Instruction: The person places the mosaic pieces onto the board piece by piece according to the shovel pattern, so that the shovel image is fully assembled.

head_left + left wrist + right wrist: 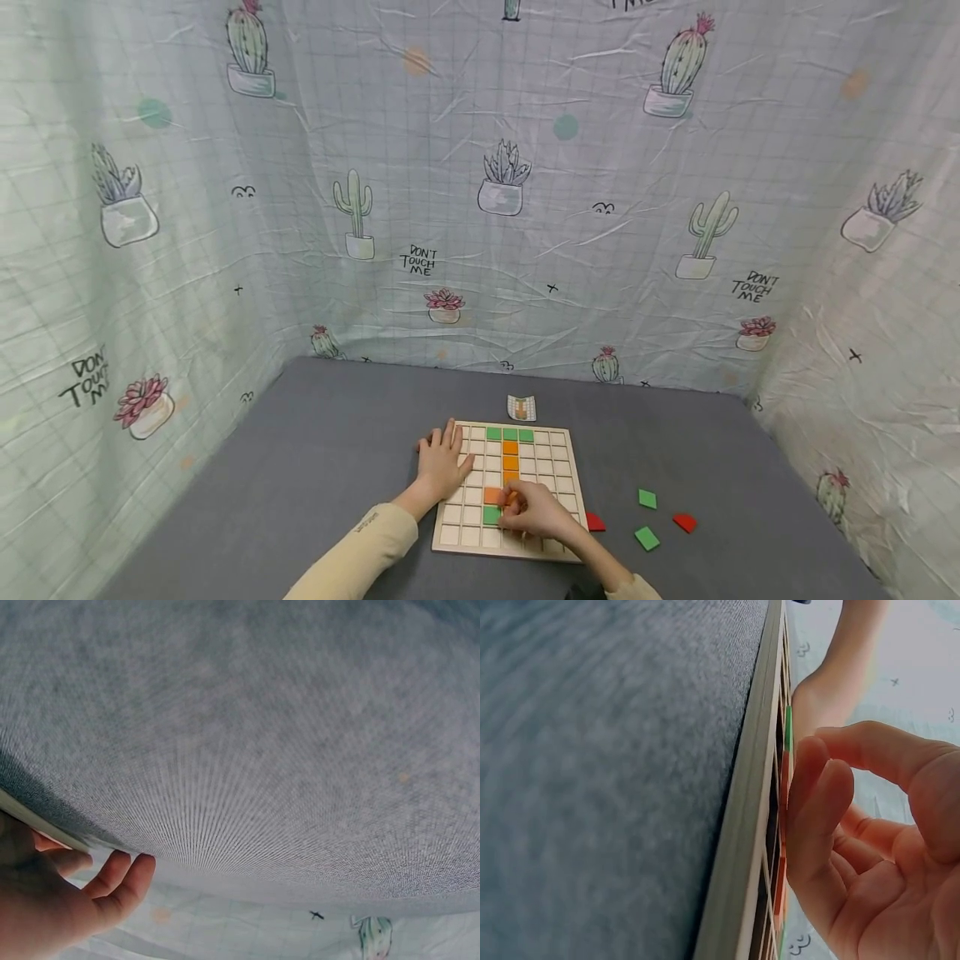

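A square wooden grid board [459, 536] lies on the grey table. Green tiles [510, 434] form a short row near its far edge, and orange tiles [510, 462] run down from them. Nearer the front, another orange tile [492, 496] sits above a green one [491, 515]. My left hand [441, 465] rests over the board's left edge, its thumb lying on the grid and its fingers along the side. With thumb and fingers curled together, my right hand [534, 510] pinches at an orange tile low in the orange column; the fingers partly hide it.
Loose green tiles [647, 498] and a red piece [684, 522] lie right of the board. Another red piece [595, 522] lies against its right edge. A small pattern card [521, 407] stands behind the board. Cactus-print cloth [525, 275] hangs around the table.
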A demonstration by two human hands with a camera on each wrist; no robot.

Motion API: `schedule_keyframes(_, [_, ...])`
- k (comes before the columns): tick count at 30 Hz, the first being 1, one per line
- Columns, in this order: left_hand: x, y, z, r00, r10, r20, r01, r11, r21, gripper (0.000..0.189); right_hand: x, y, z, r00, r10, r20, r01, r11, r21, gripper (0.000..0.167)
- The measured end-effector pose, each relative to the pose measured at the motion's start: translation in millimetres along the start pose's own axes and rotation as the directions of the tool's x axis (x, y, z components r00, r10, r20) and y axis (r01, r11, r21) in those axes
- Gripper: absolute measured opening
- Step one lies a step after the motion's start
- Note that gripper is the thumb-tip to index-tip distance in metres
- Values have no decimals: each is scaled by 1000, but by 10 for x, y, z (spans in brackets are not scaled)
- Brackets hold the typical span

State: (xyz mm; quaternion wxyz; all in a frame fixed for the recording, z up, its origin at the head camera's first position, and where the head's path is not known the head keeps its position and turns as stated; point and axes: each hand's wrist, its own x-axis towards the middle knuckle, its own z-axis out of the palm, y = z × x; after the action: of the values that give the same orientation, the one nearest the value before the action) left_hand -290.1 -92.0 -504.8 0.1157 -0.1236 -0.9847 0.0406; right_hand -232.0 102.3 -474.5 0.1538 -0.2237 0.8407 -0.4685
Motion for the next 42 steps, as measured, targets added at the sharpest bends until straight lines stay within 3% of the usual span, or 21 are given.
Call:
schedule_keyframes(10, [2, -4, 10, 1000, 4, -14, -4, 1000, 3, 59, -170, 21, -180, 1000, -16, -27, 16, 1000, 3, 14])
schedule_keyframes(18, [8, -23, 19, 1000, 5, -16, -5, 1000, 20, 59, -296, 187, -379, 986, -165, -4, 165, 986, 17, 14])
schedule_keyframes(23, [13, -27, 25, 1000, 10, -16, -10, 1000, 24, 60, -407, 201, -484, 996, -79, -29, 80, 997, 13, 19])
schedule_keyframes(32, [14, -24, 17, 1000, 13, -21, -13, 1000, 24, 59, -604, 341, -680, 995, 36, -89, -38, 999, -20, 20])
schedule_keyframes(42, [24, -5, -7, 1000, 19, -11, -19, 1000, -5, 58, -831, 537, -976, 988, 71, -136, -81, 994, -69, 26])
